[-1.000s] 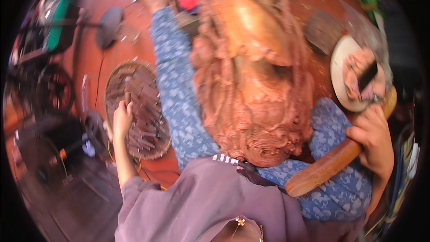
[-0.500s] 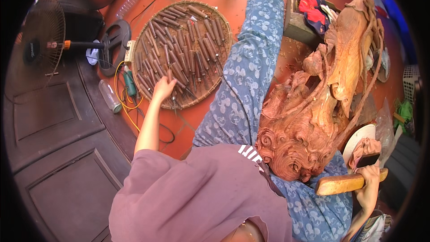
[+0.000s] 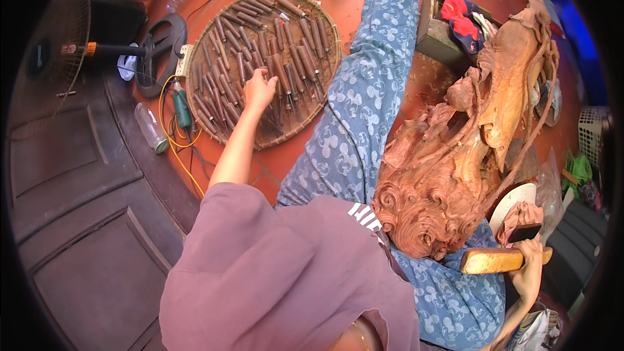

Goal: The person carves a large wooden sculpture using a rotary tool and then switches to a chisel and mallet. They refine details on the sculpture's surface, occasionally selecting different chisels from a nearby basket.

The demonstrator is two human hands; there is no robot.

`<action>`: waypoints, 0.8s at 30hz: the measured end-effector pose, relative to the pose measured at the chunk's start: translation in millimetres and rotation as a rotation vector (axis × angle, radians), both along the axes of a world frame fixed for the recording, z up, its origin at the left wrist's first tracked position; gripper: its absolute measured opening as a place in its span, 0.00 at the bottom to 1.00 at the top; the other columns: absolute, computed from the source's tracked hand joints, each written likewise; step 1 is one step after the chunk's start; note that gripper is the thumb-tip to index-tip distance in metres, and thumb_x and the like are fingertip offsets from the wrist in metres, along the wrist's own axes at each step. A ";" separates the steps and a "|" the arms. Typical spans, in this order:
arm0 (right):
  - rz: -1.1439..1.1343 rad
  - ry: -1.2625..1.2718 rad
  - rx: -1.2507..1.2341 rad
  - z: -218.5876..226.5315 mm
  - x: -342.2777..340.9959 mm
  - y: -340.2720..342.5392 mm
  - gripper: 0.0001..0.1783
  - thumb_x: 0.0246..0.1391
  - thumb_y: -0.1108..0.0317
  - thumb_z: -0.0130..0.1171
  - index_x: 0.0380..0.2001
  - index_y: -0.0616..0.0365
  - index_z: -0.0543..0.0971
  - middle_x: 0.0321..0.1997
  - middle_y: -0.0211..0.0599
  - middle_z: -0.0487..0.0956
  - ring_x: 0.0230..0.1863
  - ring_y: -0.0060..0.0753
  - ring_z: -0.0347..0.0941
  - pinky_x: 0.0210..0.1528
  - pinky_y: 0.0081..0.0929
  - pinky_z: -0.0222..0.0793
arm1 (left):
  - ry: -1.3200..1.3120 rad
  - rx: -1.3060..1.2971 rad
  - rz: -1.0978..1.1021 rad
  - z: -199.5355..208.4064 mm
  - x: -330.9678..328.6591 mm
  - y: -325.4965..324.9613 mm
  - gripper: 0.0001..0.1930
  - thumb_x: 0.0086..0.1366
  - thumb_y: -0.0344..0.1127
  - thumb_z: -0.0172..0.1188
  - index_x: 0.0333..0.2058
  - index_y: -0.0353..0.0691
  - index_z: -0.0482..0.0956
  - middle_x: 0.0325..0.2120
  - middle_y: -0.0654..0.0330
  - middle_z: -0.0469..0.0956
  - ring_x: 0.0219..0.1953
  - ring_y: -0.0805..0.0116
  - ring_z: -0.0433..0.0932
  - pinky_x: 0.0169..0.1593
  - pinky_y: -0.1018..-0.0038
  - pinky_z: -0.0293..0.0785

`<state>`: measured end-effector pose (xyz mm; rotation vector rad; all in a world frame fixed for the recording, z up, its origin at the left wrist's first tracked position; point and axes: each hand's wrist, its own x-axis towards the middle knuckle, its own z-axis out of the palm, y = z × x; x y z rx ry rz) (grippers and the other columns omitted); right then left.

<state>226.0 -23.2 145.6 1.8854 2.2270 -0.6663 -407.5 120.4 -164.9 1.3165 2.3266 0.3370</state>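
Note:
My left hand (image 3: 260,90) is over a round woven tray (image 3: 286,140) filled with several wood-handled carving chisels (image 3: 278,68). Its fingers are partly bent, with thumb and forefinger apart among the handles, and no tool shows in its grasp. My right hand (image 3: 530,259), at the lower right, is wrapped round a yellowish wooden mallet (image 3: 491,261), held roughly level above my lap. A large reddish-brown wood carving (image 3: 442,188) with curled, swirling relief leans across my right leg, its narrower end pointing far right.
A green power tool (image 3: 182,107) with yellow cord lies left of the tray, beside a clear bottle (image 3: 149,129). A fan (image 3: 49,58) stands at far left. Beyond the carving is a wooden box (image 3: 439,42) with cloth. A dark phone (image 3: 524,233) lies near my right hand.
My left hand has moved away from me and slightly right, from the tray's near side toward its middle. The right hand still grips the mallet, shifted slightly in view.

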 end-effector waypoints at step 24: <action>-0.036 -0.030 -0.060 2.8 -3.0 -7.5 0.21 0.18 0.79 0.67 0.26 0.63 0.75 0.27 0.45 0.74 0.36 0.53 0.70 0.50 0.37 0.61 | -0.308 -0.089 0.487 -6.6 -20.3 -74.4 0.22 0.55 0.34 0.66 0.43 0.24 0.71 0.33 0.45 0.81 0.24 0.59 0.85 0.28 0.70 0.81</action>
